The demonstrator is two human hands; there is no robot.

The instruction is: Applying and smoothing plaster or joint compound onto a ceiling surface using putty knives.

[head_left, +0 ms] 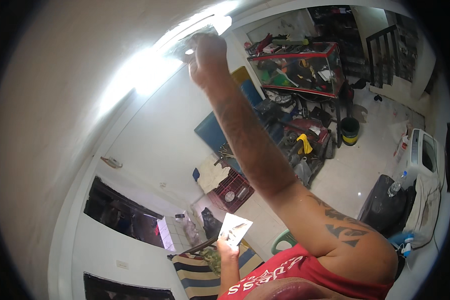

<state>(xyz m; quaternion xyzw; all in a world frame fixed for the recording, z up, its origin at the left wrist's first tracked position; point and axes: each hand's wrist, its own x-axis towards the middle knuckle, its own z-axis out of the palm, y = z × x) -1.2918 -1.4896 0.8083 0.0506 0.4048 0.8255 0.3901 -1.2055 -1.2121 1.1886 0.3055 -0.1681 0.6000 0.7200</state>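
Observation:
My right hand (207, 55) is raised high at the end of my outstretched arm, against a white surface beside a glaring bright patch. Its fingers are closed on a flat grey piece (180, 46) pressed to that surface; the glare blurs its shape. My left hand (228, 246) is low near my chest. It pinches a pale, creased sheet (235, 230) with dark smudges by its lower edge and holds it upright.
A red-framed glass tank (295, 65) full of clutter stands on a rack at the back. Nearby are a black bucket (350, 131), a red crate (232, 190), a white washing machine (425, 155), a plastic bottle (395, 187), a green chair (285, 240) and a striped cloth (200, 272).

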